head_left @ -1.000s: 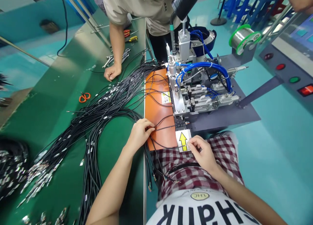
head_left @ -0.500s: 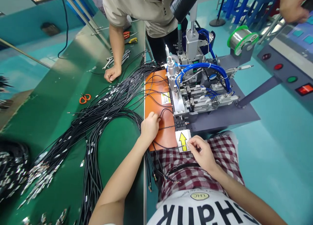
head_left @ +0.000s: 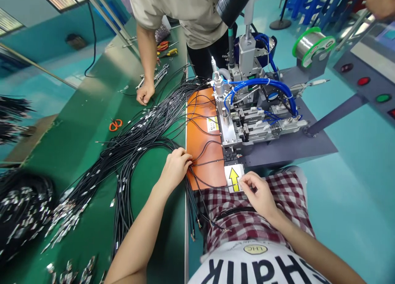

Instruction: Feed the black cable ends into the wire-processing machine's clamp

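My right hand (head_left: 258, 195) is closed in a pinch on the end of a thin black cable (head_left: 212, 186), just beside a white label (head_left: 230, 178) with a yellow arrow. My left hand (head_left: 175, 169) has its fingers closed around black cable at the left edge of an orange mat (head_left: 203, 146); exactly how many strands it grips is hidden. From there, cables run across the mat to a small black holder (head_left: 230, 157) at the front of a soldering machine (head_left: 247, 123). A thick bundle of black cables (head_left: 151, 125) lies on the green table to the left.
Across the table (head_left: 148, 177), a co-worker's hand (head_left: 145, 94) rests near the bundle. Orange-handled scissors (head_left: 115, 125), wrenches (head_left: 160, 75) and a coil of cables (head_left: 27, 210) lie there too. On the right are a solder wire spool (head_left: 313, 47) and a button panel (head_left: 367, 80).
My left hand has moved left across the orange mat to its edge, fingers still closed. My right hand holds the cable end in nearly the same place. The view has shifted slightly.
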`<control>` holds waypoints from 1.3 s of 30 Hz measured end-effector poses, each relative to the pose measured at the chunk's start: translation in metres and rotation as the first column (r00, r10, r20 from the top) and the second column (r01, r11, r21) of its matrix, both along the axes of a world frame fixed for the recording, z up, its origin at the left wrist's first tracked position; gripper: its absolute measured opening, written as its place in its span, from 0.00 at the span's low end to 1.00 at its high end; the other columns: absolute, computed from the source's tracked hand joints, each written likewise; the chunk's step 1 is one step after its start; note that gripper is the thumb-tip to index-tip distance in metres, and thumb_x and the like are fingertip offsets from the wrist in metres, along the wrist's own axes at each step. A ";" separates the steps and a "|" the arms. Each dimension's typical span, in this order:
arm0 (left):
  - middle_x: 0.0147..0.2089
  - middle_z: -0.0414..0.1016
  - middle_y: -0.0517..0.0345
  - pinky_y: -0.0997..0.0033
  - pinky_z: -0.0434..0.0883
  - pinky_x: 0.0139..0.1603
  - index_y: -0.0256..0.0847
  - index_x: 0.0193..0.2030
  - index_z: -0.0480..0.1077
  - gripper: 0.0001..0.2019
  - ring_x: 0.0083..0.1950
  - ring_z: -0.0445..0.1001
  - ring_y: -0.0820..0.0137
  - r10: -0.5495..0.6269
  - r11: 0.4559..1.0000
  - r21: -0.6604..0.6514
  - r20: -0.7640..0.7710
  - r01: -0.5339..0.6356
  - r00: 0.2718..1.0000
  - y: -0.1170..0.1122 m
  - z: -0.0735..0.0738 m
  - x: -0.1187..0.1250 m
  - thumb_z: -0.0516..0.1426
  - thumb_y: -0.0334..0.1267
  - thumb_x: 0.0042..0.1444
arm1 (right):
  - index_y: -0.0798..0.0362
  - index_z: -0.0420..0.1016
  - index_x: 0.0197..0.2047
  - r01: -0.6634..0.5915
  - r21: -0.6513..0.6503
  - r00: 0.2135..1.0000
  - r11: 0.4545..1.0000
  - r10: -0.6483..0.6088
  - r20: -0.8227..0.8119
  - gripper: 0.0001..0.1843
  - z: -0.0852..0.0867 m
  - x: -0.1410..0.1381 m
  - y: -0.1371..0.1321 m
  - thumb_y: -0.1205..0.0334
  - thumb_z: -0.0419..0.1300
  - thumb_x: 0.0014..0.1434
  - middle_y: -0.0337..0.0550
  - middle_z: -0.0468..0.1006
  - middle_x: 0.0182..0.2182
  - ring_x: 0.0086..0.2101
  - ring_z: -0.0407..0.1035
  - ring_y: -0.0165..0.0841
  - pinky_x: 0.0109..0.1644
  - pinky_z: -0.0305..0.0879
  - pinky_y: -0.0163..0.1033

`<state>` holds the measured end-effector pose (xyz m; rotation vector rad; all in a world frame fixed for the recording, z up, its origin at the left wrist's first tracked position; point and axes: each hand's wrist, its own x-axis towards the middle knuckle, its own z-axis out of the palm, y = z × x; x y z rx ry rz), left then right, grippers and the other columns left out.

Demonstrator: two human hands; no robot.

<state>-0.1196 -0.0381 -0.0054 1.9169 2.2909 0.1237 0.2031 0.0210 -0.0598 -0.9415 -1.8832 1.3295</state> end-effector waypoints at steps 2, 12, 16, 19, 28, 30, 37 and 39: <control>0.46 0.71 0.50 0.61 0.68 0.51 0.43 0.44 0.76 0.10 0.50 0.70 0.61 -0.012 1.000 -0.013 -0.002 0.012 1.000 0.002 0.000 0.000 0.53 0.36 0.65 | 0.50 0.72 0.34 -0.002 0.005 1.000 1.000 0.002 0.003 0.09 0.000 0.000 0.000 0.60 0.57 0.67 0.41 0.73 0.31 0.30 0.66 0.32 0.36 0.63 0.39; 0.48 0.70 0.52 0.66 0.72 0.51 0.42 0.46 0.71 0.12 0.47 0.74 0.66 0.019 0.994 0.106 0.093 -0.028 0.995 0.025 -0.023 0.016 0.47 0.33 0.67 | 0.50 0.72 0.34 -0.010 0.005 1.000 1.000 0.010 0.009 0.08 -0.001 -0.001 0.000 0.61 0.57 0.67 0.40 0.72 0.31 0.31 0.66 0.32 0.36 0.62 0.38; 0.47 0.71 0.52 0.65 0.72 0.54 0.42 0.45 0.70 0.10 0.49 0.74 0.66 0.037 0.987 0.152 0.137 -0.057 0.990 0.028 -0.029 0.022 0.48 0.33 0.67 | 0.50 0.72 0.35 -0.009 0.006 1.000 1.000 0.009 0.011 0.08 0.000 -0.001 0.000 0.63 0.57 0.67 0.40 0.73 0.32 0.31 0.66 0.32 0.36 0.62 0.38; 0.50 0.71 0.51 0.64 0.72 0.55 0.42 0.53 0.66 0.11 0.52 0.73 0.64 0.058 0.981 0.176 0.153 -0.085 0.987 0.021 -0.024 0.028 0.49 0.33 0.67 | 0.51 0.72 0.35 -0.006 0.002 1.000 1.000 0.006 0.012 0.07 0.001 0.000 0.001 0.64 0.57 0.67 0.40 0.72 0.32 0.31 0.67 0.32 0.37 0.62 0.38; 0.52 0.72 0.47 0.60 0.72 0.54 0.40 0.56 0.69 0.13 0.52 0.73 0.61 -0.100 0.953 0.286 -0.020 0.101 0.995 -0.007 -0.032 0.074 0.49 0.36 0.69 | 0.51 0.71 0.34 -0.011 -0.021 1.000 1.000 0.010 -0.006 0.07 0.000 0.001 0.004 0.65 0.58 0.66 0.39 0.72 0.32 0.31 0.67 0.31 0.37 0.63 0.38; 0.53 0.72 0.46 0.58 0.73 0.54 0.40 0.60 0.67 0.16 0.53 0.72 0.60 -0.163 0.948 0.276 0.001 0.156 0.987 -0.008 -0.040 0.082 0.49 0.34 0.69 | 0.51 0.72 0.35 -0.008 -0.022 1.000 1.000 0.008 -0.005 0.07 0.000 0.001 0.005 0.65 0.58 0.66 0.39 0.72 0.31 0.30 0.67 0.31 0.37 0.63 0.38; 0.53 0.71 0.43 0.52 0.73 0.54 0.38 0.63 0.65 0.18 0.53 0.71 0.57 -0.154 0.952 0.278 0.086 0.125 0.984 -0.004 -0.048 0.097 0.49 0.33 0.68 | 0.51 0.72 0.35 -0.003 -0.020 1.000 1.000 0.002 -0.015 0.06 0.001 0.002 0.006 0.65 0.58 0.66 0.40 0.72 0.31 0.31 0.67 0.32 0.37 0.63 0.39; 0.53 0.71 0.43 0.52 0.73 0.54 0.39 0.63 0.66 0.18 0.54 0.71 0.57 -0.151 0.945 0.306 0.099 0.114 0.984 -0.004 -0.047 0.099 0.50 0.32 0.68 | 0.51 0.72 0.35 -0.003 -0.020 1.000 1.000 0.003 -0.014 0.06 0.001 0.002 0.006 0.65 0.58 0.66 0.40 0.72 0.32 0.31 0.67 0.31 0.37 0.63 0.39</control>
